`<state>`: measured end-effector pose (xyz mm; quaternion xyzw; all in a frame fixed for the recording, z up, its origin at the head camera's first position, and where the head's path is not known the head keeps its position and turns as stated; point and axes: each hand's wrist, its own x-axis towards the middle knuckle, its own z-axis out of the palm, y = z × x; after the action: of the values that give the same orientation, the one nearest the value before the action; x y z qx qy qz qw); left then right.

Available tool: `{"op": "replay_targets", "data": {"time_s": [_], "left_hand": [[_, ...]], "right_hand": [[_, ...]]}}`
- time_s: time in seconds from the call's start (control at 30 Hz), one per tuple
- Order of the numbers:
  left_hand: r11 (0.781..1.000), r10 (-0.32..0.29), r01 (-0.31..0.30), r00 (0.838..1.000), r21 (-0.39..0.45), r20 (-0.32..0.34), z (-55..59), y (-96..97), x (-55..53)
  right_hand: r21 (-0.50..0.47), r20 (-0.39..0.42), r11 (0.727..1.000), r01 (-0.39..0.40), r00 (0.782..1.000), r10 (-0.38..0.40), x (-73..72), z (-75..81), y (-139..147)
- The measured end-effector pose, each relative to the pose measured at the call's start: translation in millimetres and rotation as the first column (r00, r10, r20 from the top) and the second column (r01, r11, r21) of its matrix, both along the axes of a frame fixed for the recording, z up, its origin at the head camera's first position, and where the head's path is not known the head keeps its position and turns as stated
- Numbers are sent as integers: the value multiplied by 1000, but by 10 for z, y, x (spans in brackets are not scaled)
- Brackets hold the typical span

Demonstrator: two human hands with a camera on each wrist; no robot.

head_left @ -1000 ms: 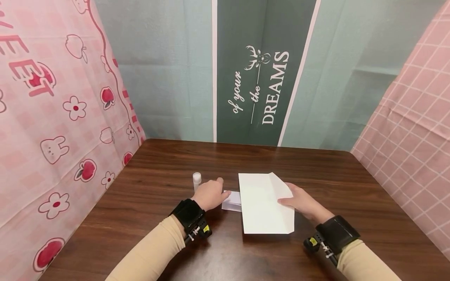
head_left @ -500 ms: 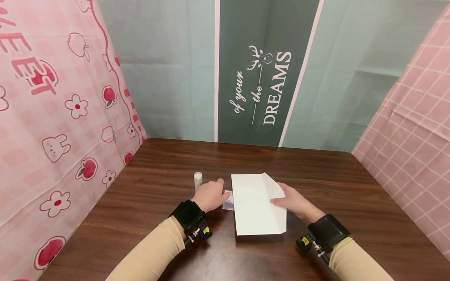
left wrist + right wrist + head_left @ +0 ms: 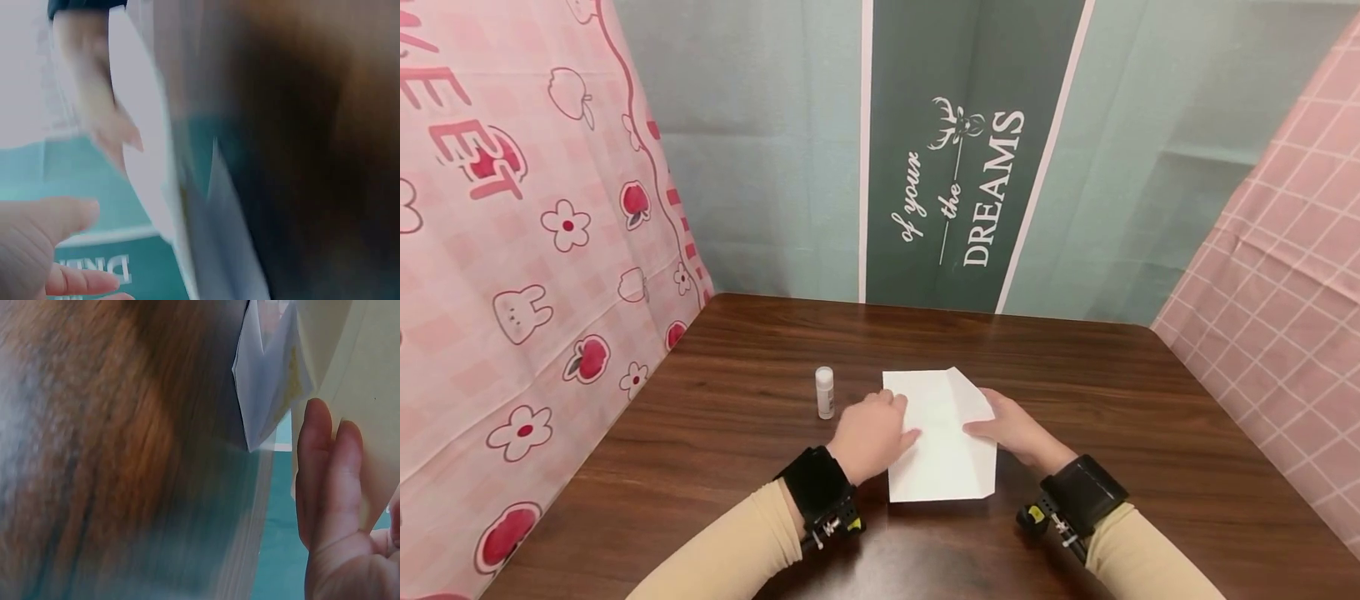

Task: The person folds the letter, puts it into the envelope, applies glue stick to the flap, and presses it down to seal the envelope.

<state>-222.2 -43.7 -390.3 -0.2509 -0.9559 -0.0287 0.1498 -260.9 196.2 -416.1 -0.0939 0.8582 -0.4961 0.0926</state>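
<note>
My right hand (image 3: pixel 1015 429) pinches a folded white paper (image 3: pixel 940 471) by its right side, thumb on top and fingers underneath. A flap with slanted ends runs along that side. In the right wrist view, several straight fingers (image 3: pixel 334 469) lie against the paper's underside. My left hand (image 3: pixel 871 437) is at the paper's left edge, thumb and fingertips overlapping it in the head view. The left wrist view shows the left thumb and fingers extended and relaxed. Below the sheet stands a smaller folded paper (image 3: pixel 265 387) with a yellowish patch; the head view hides it.
A white glue stick (image 3: pixel 825 393) stands upright on the dark wooden table (image 3: pixel 760 350), left of the paper and beyond the left hand. A green curtain (image 3: pixel 775 167) hangs behind the table. Pink patterned cloths hang at both sides.
My right hand has carried the folded paper leftward over the smaller folded paper, now covered in the head view. My left hand has moved right to the sheet's edge, uncovering the glue stick.
</note>
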Motion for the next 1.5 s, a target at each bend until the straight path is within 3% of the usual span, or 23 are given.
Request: {"op": "replay_targets", "data": {"time_s": [0.23, 0.4, 0.6, 0.77, 1.17, 1.33, 1.5], "left_hand": [[992, -119, 123, 985, -25, 121, -53, 205, 336], [983, -157, 171, 973, -73, 167, -120, 231, 446], [982, -124, 144, 980, -121, 157, -218, 155, 455], [985, -111, 128, 982, -111, 151, -264, 101, 446], [988, -122, 142, 957, -60, 263, -369, 13, 434], [989, -125, 141, 948, -33, 294, -353, -27, 403], [989, -128, 143, 951, -32, 282, -351, -56, 383]], "right_hand": [[-21, -19, 1000, -6, 1000, 5, 4, 1, -67], [0, -20, 1000, 6, 1000, -6, 12, 16, -119], [13, -10, 1000, -14, 1000, 14, 14, 5, -180], [-9, 2, 999, -32, 999, 32, 13, -25, -219], [-58, 142, 995, -76, 986, 84, 27, -70, -248], [16, 95, 992, -121, 988, 119, 32, -43, -225], [110, 20, 980, -167, 986, 166, 58, -27, -219]]}}
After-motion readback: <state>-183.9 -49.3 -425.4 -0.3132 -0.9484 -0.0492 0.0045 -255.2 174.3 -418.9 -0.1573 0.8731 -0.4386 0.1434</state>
